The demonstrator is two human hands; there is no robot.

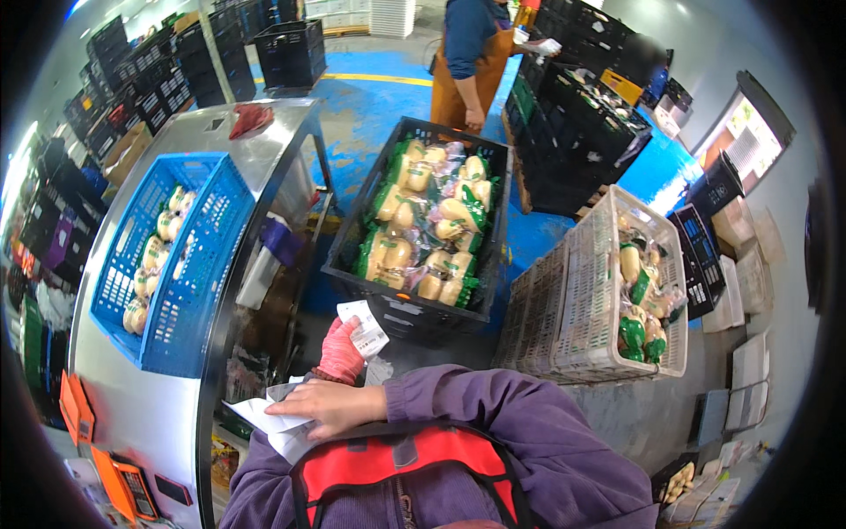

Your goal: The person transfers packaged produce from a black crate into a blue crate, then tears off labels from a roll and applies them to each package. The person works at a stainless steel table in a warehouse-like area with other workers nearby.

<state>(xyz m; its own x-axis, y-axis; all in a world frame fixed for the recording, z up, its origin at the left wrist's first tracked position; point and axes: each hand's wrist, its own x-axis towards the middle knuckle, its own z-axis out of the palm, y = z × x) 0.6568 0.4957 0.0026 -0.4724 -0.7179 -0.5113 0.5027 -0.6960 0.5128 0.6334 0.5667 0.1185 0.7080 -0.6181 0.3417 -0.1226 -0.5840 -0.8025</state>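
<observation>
My left hand (341,352), in a pink knitted glove, holds a white printed paper label (363,329) near the front edge of a black plastic crate (410,311). Bagged pale round vegetables (396,254) in clear and green packaging fill that crate. My bare right hand (324,405) crosses over my left forearm, its fingers on folded white papers (284,430). At left, a blue plastic crate (182,317) with a row of similar packs (153,254) rests on a stainless steel table (112,370).
White stacked crates (562,291) with bagged produce stand at right. A person in an orange apron (472,99) stands beyond the black crate, near large black crates (568,145). On the table lie a red cloth (251,120), an orange device (129,489) and a phone (173,489).
</observation>
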